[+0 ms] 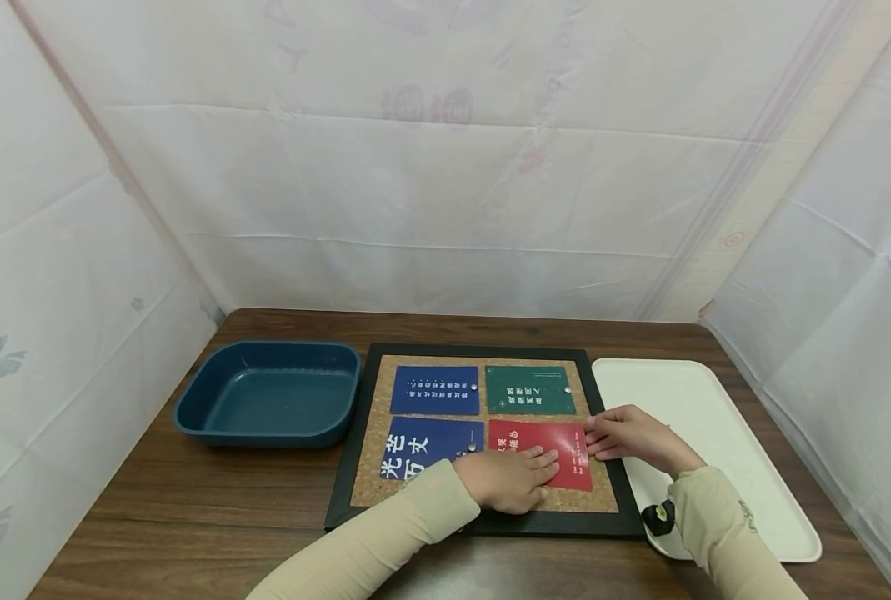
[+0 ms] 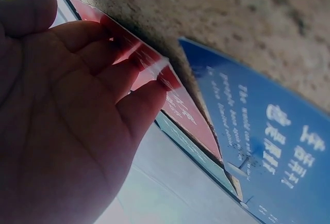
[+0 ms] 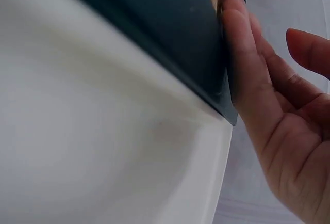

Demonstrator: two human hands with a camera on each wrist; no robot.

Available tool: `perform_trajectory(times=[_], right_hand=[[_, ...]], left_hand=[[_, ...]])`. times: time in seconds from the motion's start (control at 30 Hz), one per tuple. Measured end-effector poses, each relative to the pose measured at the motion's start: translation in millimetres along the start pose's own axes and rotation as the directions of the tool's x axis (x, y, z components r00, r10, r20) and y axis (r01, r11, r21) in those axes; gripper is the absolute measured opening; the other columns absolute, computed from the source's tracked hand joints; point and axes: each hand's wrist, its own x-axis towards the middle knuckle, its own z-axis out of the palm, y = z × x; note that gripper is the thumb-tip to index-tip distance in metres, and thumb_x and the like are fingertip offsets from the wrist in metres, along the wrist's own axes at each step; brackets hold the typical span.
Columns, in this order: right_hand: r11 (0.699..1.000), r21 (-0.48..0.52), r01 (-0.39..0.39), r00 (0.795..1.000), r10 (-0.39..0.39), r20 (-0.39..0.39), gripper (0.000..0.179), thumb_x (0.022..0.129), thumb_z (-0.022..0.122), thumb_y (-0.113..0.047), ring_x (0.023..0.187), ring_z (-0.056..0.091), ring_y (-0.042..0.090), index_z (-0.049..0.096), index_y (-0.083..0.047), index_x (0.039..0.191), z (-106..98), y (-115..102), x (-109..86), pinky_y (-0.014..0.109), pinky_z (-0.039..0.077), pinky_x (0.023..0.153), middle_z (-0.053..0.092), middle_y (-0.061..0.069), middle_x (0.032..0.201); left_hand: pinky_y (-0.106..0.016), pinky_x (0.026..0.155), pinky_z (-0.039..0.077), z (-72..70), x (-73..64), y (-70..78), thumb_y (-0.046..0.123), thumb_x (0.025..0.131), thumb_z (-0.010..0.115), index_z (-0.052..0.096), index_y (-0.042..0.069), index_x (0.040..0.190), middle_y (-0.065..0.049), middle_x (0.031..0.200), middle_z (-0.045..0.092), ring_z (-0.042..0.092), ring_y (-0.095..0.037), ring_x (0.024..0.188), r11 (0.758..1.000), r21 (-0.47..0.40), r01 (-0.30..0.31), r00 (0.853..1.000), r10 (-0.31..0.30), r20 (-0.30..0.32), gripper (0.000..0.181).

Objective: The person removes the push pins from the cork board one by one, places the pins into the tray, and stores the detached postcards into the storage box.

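Note:
A cork board (image 1: pixel 430 359) in a black frame carries two blue cards, a green card (image 1: pixel 528 392) and a red card (image 1: pixel 576 467). My left hand (image 1: pixel 508 479) rests on the red card with its fingers extended. Touching the same card's right edge are the fingers of my right hand (image 1: pixel 628 437); in the right wrist view its thumb stands apart from them. Silver pins show in the upper blue card (image 1: pixel 433 404), the green card and the lower blue card (image 1: pixel 441 433). Whether a pin lies under my right fingertips is hidden.
A deep teal tray (image 1: pixel 272 404) stands left of the board. To its right lies a white tray (image 1: pixel 745 467), beneath my right forearm. A small black object (image 1: pixel 658 518) is beside my right wrist. White sheets (image 1: pixel 445 183) enclose the wooden table (image 1: pixel 190 508).

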Motion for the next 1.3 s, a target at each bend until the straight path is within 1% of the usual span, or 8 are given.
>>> perform_trajectory(times=[0.1, 0.27, 0.5, 0.8, 1.07, 1.3], right_hand=[[1.0, 0.008, -0.001, 1.0, 0.0, 0.024, 0.038, 0.101, 0.047, -0.017, 0.08, 0.07, 0.015, 0.055, 0.016, 0.118, 1, -2, -1.0, 0.033, 0.059, 0.077, 0.067, 0.011, 0.091], [1.0, 0.01, -0.015, 0.998, 0.015, 0.054, 0.037, 0.102, 0.047, -0.018, 0.081, 0.067, 0.015, 0.051, 0.015, 0.118, 4, -3, -0.7, 0.033, 0.059, 0.078, 0.063, 0.013, 0.094], [1.0, 0.005, -0.015, 0.996, 0.014, 0.093, 0.036, 0.102, 0.045, -0.015, 0.078, 0.065, 0.016, 0.046, 0.017, 0.118, 9, -7, -3.7, 0.033, 0.06, 0.076, 0.061, 0.015, 0.092], [0.999, -0.045, -0.029, 0.997, 0.033, 0.075, 0.025, 0.099, 0.051, -0.011, 0.075, 0.064, 0.015, 0.05, 0.012, 0.109, 14, -9, -2.4, 0.033, 0.06, 0.074, 0.061, 0.014, 0.091], [0.995, -0.079, -0.055, 0.997, 0.059, 0.055, 0.029, 0.097, 0.053, -0.008, 0.072, 0.066, 0.014, 0.049, 0.016, 0.113, 21, -12, 1.0, 0.033, 0.06, 0.069, 0.062, 0.017, 0.092], [0.986, -0.154, -0.06, 0.998, 0.064, 0.019, 0.028, 0.093, 0.058, -0.006, 0.066, 0.066, 0.015, 0.052, 0.015, 0.11, 26, -12, 3.6, 0.034, 0.06, 0.065, 0.064, 0.015, 0.087]], left_hand=[[-0.022, 0.117, 0.023, 0.3, 0.3, -0.2, 0.04, 0.101, 0.042, 0.031, 0.025, 0.152, 0.012, 0.159, 0.022, 0.018, -0.006, 0.148, 1.0, 0.0, 0.0, 1.0, 0.0, 0.001, 0.055], [-0.021, 0.117, 0.023, 0.9, 1.0, -0.2, 0.039, 0.101, 0.041, 0.031, 0.024, 0.152, 0.012, 0.159, 0.022, 0.018, -0.007, 0.148, 1.0, 0.017, 0.0, 1.0, 0.0, -0.003, 0.053], [-0.02, 0.117, 0.024, 1.4, 1.5, 0.6, 0.039, 0.102, 0.039, 0.032, 0.024, 0.151, 0.011, 0.159, 0.022, 0.019, -0.007, 0.147, 1.0, 0.027, 0.01, 1.0, -0.01, -0.005, 0.052], [-0.021, 0.117, 0.024, 1.4, 1.1, 0.6, 0.038, 0.102, 0.038, 0.031, 0.024, 0.152, 0.011, 0.16, 0.021, 0.019, -0.007, 0.147, 1.0, 0.029, 0.01, 1.0, -0.01, -0.002, 0.052], [-0.02, 0.117, 0.024, 1.0, 0.6, 0.5, 0.039, 0.103, 0.037, 0.031, 0.024, 0.152, 0.011, 0.16, 0.021, 0.018, -0.007, 0.147, 0.999, 0.033, 0.01, 1.0, -0.01, 0.0, 0.052], [-0.02, 0.116, 0.024, 0.3, 0.7, 0.4, 0.038, 0.103, 0.037, 0.03, 0.024, 0.152, 0.011, 0.16, 0.021, 0.018, -0.007, 0.148, 1.0, 0.026, 0.002, 1.0, -0.002, 0.002, 0.052]])
